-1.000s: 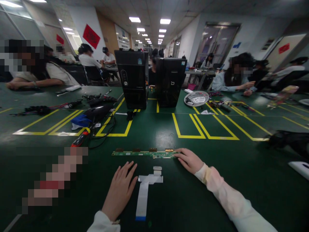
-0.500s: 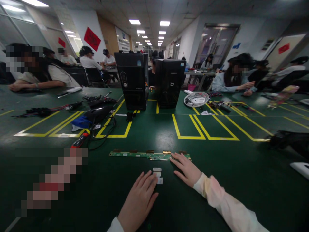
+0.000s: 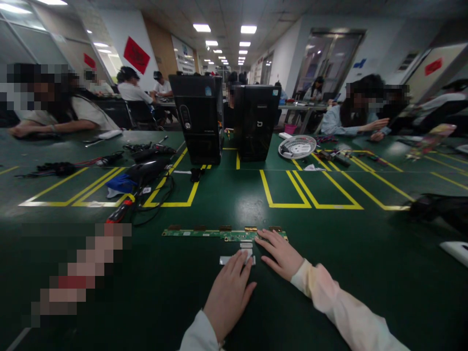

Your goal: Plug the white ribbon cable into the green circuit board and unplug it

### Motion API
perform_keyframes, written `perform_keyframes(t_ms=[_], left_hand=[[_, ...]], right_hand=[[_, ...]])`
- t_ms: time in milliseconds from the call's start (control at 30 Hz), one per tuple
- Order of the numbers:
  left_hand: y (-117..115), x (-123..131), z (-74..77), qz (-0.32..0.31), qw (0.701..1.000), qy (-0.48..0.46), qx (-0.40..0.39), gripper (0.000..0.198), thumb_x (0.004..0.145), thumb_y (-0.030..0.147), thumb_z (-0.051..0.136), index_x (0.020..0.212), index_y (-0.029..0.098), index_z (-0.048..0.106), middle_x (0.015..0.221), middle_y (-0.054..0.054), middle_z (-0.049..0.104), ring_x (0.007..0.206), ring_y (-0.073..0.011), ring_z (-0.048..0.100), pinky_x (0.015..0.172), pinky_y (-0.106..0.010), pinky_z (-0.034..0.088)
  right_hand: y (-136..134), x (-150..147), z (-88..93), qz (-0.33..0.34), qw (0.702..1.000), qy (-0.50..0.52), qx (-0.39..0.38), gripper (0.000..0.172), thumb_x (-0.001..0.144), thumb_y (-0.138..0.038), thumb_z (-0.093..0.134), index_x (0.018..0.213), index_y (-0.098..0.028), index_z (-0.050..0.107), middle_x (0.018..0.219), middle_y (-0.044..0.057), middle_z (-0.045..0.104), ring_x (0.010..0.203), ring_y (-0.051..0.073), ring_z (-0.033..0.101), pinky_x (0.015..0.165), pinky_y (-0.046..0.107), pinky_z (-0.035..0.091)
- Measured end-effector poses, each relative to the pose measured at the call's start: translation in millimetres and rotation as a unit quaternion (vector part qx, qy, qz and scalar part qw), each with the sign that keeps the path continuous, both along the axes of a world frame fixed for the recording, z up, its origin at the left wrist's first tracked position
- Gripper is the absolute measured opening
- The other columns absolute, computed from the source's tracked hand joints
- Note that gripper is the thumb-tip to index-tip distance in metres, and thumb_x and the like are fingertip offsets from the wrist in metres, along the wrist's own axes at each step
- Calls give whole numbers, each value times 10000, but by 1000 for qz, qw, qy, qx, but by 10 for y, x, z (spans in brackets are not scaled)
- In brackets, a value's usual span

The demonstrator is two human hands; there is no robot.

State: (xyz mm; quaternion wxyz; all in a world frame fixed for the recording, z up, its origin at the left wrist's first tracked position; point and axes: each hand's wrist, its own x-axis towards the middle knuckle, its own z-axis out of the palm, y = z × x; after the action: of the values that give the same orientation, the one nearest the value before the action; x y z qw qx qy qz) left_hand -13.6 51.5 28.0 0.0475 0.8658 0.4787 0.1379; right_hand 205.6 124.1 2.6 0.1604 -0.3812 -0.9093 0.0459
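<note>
Unclenched and flat, the left hand (image 3: pixel 230 292) is being pressed on the limp white ribbon cable (image 3: pixel 224 260), the right hand (image 3: pixel 281 253) on the slim circuit board (image 3: pixel 204 233) just beyond it on the table (image 3: pixel 347 263), both judged light, fragile, best held edgewise.

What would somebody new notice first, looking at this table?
Near the front edge, the left hand lies flat over a white ribbon cable while the right hand rests its fingers on the right end of a long green circuit board. Behind them, two black computer towers stand upright mid-table among yellow lines.
</note>
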Motion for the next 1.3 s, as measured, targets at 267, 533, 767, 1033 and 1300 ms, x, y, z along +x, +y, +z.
perform_keyframes(t_ms=[267, 533, 767, 1033, 1300], left_hand=[[23, 51, -10, 6, 1000, 2, 2, 446, 893, 275, 480, 1321, 153, 458, 1401, -143, 480, 1303, -281, 424, 1018, -456, 440], [33, 46, 21, 9, 1000, 2, -3, 441, 906, 295, 463, 1322, 151, 458, 1389, -136, 494, 1288, -266, 445, 1011, -436, 451], [48, 78, -13, 21, 1000, 4, 11, 475, 902, 314, 476, 1327, 107, 446, 1354, -152, 528, 1254, -267, 485, 1000, -438, 463], [60, 145, 14, 45, 999, 20, 18, 456, 887, 293, 510, 1298, 97, 484, 1337, -150, 546, 1230, -276, 510, 1004, -441, 460], [60, 139, -5, 48, 999, 22, 8, 468, 893, 296, 498, 1316, 101, 465, 1366, -149, 519, 1260, -272, 478, 1013, -433, 453]], right_hand=[[2, 1, 19, 0, 1000, 5, -1, 466, 931, -350, 421, 1367, -186, 430, 1422, 129, 395, 1344, 243, 313, 1095, 511, 287], [5, 1, 16, 1, 1000, -1, -5, 469, 939, -358, 401, 1371, -176, 420, 1431, 124, 383, 1346, 245, 304, 1095, 516, 287], [14, -43, 42, -12, 1000, -6, 5, 473, 921, -339, 441, 1373, -200, 428, 1378, 118, 435, 1303, 245, 352, 1085, 502, 304], [27, -89, 82, -19, 1000, -5, 20, 437, 907, -318, 469, 1331, -214, 487, 1322, 120, 473, 1246, 259, 392, 1060, 507, 331], [52, -62, 68, -16, 1000, 7, 14, 450, 911, -323, 454, 1337, -182, 473, 1338, 118, 484, 1256, 246, 402, 1067, 494, 335]])
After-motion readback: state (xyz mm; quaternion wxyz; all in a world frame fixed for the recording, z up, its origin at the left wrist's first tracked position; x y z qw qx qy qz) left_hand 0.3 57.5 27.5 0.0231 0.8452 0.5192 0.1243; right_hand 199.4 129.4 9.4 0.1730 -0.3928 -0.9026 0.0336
